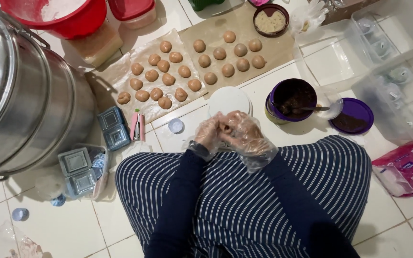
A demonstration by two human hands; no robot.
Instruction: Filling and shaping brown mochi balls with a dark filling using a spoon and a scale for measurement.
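Observation:
My left hand (210, 132) and my right hand (244, 133) both wear clear plastic gloves and are pressed together above my knees, cupped around something small that I cannot make out. Just beyond them sits a round white lid or disc (229, 99) on the tiled floor. To the right stands a purple tub of dark brown filling (292, 98) with a spoon (311, 109) in it, its purple lid (353, 116) beside it. Several tan dough balls (160, 79) lie on brown paper (120, 71), more dough balls (229, 55) on a second sheet.
A large steel steamer pot (29, 95) stands at the left. Blue square moulds (113, 126), a pink stapler (137, 126), a small white cap (176, 125), red tubs (68, 14), a bowl of pale crumbs (270, 20), clear plastic boxes (393, 71) and a pink packet (407, 167) surround me.

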